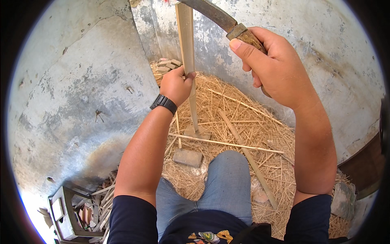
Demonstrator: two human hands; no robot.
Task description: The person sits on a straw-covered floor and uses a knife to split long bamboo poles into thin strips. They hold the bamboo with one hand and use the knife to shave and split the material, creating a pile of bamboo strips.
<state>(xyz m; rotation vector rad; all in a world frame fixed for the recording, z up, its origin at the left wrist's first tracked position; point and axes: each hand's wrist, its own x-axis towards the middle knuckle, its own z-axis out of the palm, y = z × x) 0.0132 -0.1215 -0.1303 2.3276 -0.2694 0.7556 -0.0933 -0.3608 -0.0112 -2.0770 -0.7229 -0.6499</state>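
Observation:
My left hand (pixel 177 84), with a black watch (pixel 163 103) on its wrist, is closed around a long bamboo strip (pixel 186 38). The strip stands upright, its lower end at a flat block (pixel 197 132) on the straw. In my right hand (pixel 273 65) is the wooden handle of a machete (pixel 215 15), held up at the right. Its dark curved blade reaches left to the top of the strip. Part of the blade runs out of the picture, so I cannot tell whether it touches the bamboo.
Straw and split shavings (pixel 239 110) cover the floor. A brick (pixel 187 158) lies before my knees, and a bamboo piece (pixel 250 158) lies to its right. Worn walls (pixel 81 81) rise around me. A wooden frame with scraps (pixel 67 211) stands at lower left, a stone (pixel 343 199) at lower right.

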